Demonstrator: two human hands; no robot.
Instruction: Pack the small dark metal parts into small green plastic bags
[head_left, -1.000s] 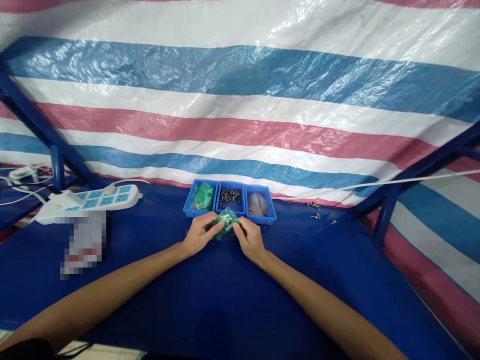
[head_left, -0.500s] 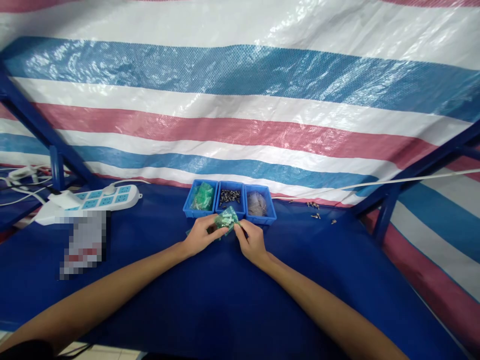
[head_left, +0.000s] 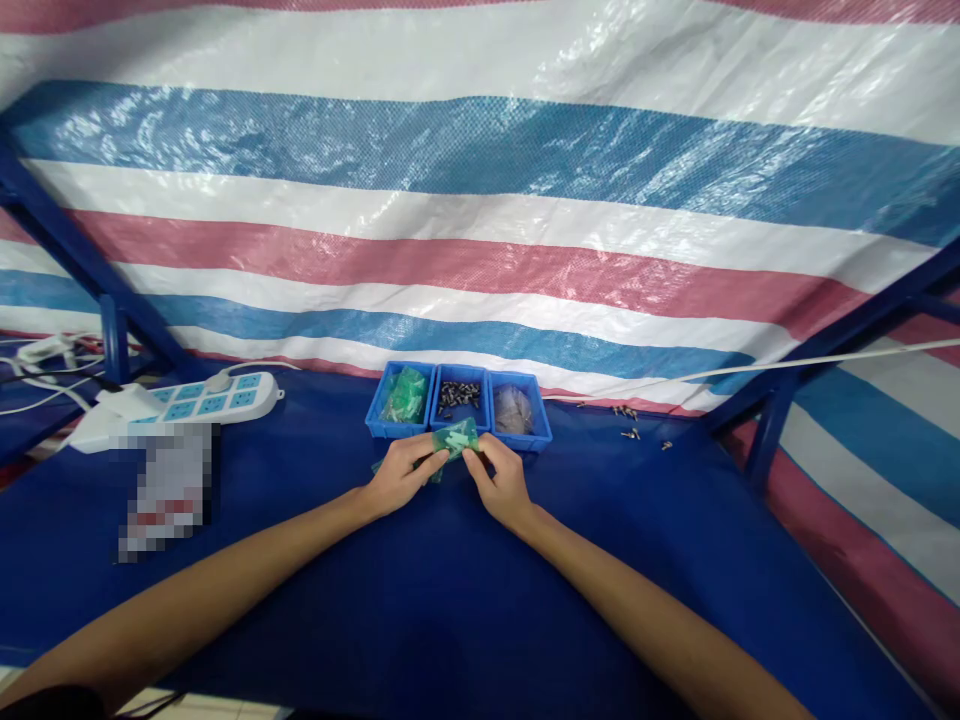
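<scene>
Between my two hands is a small green see-through plastic bag (head_left: 457, 436) with pale pieces showing inside. My left hand (head_left: 405, 474) pinches its left side, thumb in front. At its right edge my right hand (head_left: 501, 478) is closed with thumb and fingertips on the bag. Just beyond stand three blue bins side by side: the left bin (head_left: 381, 428) holds green plastic bags (head_left: 406, 396), the middle bin (head_left: 436, 424) holds dark screws (head_left: 459, 393), and the right bin (head_left: 541, 436) holds a clear bag (head_left: 514, 409) whose contents I cannot make out. More green plastic shows under my left hand.
A white power strip (head_left: 217, 402) with plugs and cables lies at the left on the blue table (head_left: 450, 610). In front of it is a blurred-out packet (head_left: 171, 490). Several loose screws (head_left: 632, 434) lie at the back right. A striped sheet (head_left: 480, 220) hangs behind.
The green bag has tilted and flattened between my hands, its top edge now lower and more level. My fingers have shifted slightly on it; both hands keep hold.
</scene>
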